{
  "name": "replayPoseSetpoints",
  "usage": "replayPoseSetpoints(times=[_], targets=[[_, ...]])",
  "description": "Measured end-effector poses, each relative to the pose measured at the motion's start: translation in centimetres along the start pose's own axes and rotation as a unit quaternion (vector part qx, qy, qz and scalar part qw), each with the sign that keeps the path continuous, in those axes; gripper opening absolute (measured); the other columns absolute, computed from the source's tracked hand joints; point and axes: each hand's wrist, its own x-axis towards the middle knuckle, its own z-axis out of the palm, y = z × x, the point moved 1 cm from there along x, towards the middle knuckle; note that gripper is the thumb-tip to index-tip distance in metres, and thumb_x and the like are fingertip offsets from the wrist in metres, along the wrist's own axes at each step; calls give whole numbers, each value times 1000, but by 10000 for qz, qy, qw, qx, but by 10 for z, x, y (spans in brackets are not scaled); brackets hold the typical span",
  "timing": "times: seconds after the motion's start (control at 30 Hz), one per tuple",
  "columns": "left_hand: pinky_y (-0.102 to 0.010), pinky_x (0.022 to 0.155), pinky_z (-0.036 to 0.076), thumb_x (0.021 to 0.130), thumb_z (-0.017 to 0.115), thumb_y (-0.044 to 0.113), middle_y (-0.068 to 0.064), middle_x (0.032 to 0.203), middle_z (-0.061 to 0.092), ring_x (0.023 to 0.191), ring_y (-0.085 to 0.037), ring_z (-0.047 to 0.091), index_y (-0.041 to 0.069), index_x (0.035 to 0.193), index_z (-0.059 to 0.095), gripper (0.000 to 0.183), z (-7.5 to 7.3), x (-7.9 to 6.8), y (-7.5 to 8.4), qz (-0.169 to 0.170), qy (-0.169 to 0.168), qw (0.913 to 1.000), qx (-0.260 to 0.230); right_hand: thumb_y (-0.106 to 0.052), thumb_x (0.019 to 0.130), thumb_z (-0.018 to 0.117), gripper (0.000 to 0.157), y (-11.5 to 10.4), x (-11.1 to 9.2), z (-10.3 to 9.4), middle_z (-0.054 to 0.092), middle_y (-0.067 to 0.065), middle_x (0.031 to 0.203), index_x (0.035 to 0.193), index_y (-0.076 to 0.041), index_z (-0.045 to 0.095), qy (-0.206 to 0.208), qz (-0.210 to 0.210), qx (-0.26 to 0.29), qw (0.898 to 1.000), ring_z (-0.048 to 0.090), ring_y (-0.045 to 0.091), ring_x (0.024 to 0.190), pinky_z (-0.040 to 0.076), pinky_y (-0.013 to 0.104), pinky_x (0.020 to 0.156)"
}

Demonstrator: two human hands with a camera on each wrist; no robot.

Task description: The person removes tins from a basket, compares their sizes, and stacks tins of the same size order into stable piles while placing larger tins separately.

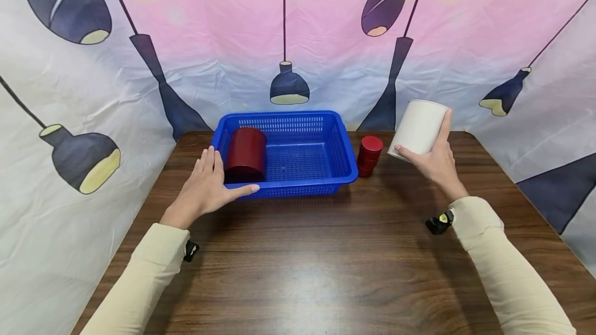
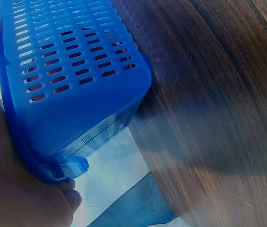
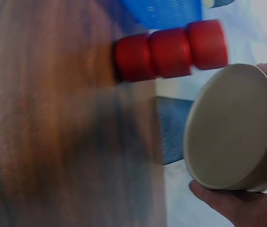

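"Nearest items?"
"Two cream sleeves [image 1: 144,273], cuffs folded; a small black device [image 1: 439,222] at each wrist. Below, one counter [image 1: 298,252], dark wood grain, glossy."

"Next, the left hand [image 1: 202,185]?"
"Fingers straight, thumb spread wide from them; resting on the near left corner of a blue basket [image 1: 302,182], slotted plastic, set on the counter."

"Basket contents?"
"One dark red cylinder [image 1: 247,151], on its side at the left end."

"Right hand [image 1: 435,162]?"
"Fingers bent round one white cylinder [image 1: 419,128], thumb on its near side, spread to its width. Cylinder tilted, raised above the counter, right of the basket."

"Between those two?"
"One small red stack [image 1: 370,151], three tiers, upright on the counter, just beside the basket's right end."

"Farthest?"
"One cloth backdrop [image 1: 233,25], pink, white and pale blue, printed with dark hanging lamps."
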Motion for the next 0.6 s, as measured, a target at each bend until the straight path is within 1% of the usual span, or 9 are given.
replayPoseSetpoints(times=[0.07, 0.13, 0.33, 0.6], targets=[[-61, 121, 0, 78, 47, 91, -31, 164, -12, 151, -47, -12, -14, 155, 1, 138, 0, 0, 0, -8, -12, 10000, -2, -53, 77, 83, 133, 6, 0, 6, 43, 36, 139, 157, -43, -21, 87, 6, -109, 9999, 48, 49, 116, 41, 61, 88], [-61, 121, 0, 78, 47, 91, -30, 164, -12, 151, -48, -12, -14, 155, 1, 138, 0, 0, 0, -13, -17, 10000, -5, -55, 76, 83, 134, 12, -1, 11, 44, 36, 134, 158, -41, -21, 141, 29, -193, 9997, 49, 49, 114, 41, 61, 86], [-62, 120, 1, 77, 47, 92, -30, 164, -12, 151, -48, -12, -13, 156, 1, 139, 0, 1, -1, -35, -25, 10000, -16, -55, 75, 84, 133, 27, -2, 23, 42, 35, 133, 159, -40, -19, 289, 40, -283, 9992, 46, 48, 115, 42, 64, 85], [-62, 121, 0, 77, 46, 92, -30, 164, -12, 150, -48, -13, -13, 156, 0, 139, 0, 1, -1, -17, -48, 10000, 17, -54, 76, 83, 133, 37, -1, 31, 40, 37, 134, 160, -37, -18, 368, 15, -410, 9985, 47, 51, 113, 42, 68, 85]])
